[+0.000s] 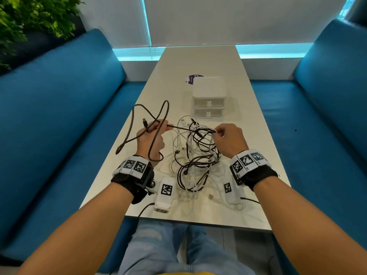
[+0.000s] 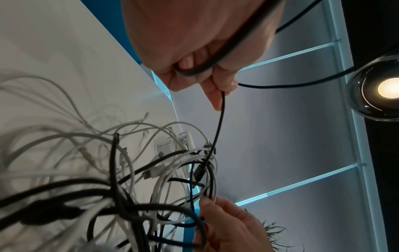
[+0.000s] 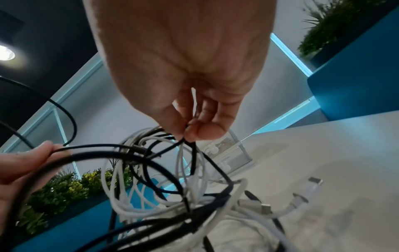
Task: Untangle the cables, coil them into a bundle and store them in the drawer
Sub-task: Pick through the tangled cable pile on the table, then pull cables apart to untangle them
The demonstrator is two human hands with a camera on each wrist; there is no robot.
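A tangle of black and white cables (image 1: 195, 159) lies on the white table (image 1: 198, 62) in front of me. My left hand (image 1: 153, 133) is raised above the table and grips a black cable (image 1: 132, 120) that loops out to the left, its plug sticking up past the fingers. A taut stretch of this cable runs right into the tangle. My right hand (image 1: 228, 135) pinches black and white strands (image 3: 190, 141) at the top of the tangle and lifts them. A small white drawer unit (image 1: 209, 97) with two shut drawers stands beyond the cables.
Two white blocks with square markers (image 1: 165, 192) (image 1: 230, 190) lie near the table's front edge. A purple and white sticker (image 1: 191, 78) lies behind the drawer unit. Blue sofas (image 1: 59, 116) flank the table on both sides. Green plants (image 1: 29, 22) stand at the upper left.
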